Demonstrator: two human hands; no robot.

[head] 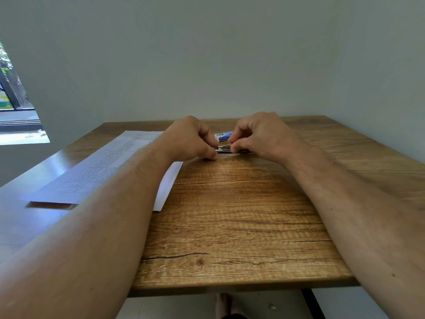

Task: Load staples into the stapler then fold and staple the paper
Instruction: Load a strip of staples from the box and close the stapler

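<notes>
Head view of a wooden table [241,215]. At 12 o'clock from the table's centre, both hands meet over the stapler [232,150], a dark and metallic object lying low on the tabletop, mostly hidden by the fingers. The left hand [188,140] curls its fingers round the stapler's left end, thumb and fingertips closed on it. The right hand [262,137] curls over the right end, thumb and forefinger pinched together at the stapler's upper middle part; whether a staple strip lies between them cannot be told. Just beyond the stapler, at 12 o'clock, a small blue and white staple box [223,136] rests on the table. At 10 o'clock a printed sheet of paper [108,166] lies flat, unfolded, partly beneath the left forearm.
</notes>
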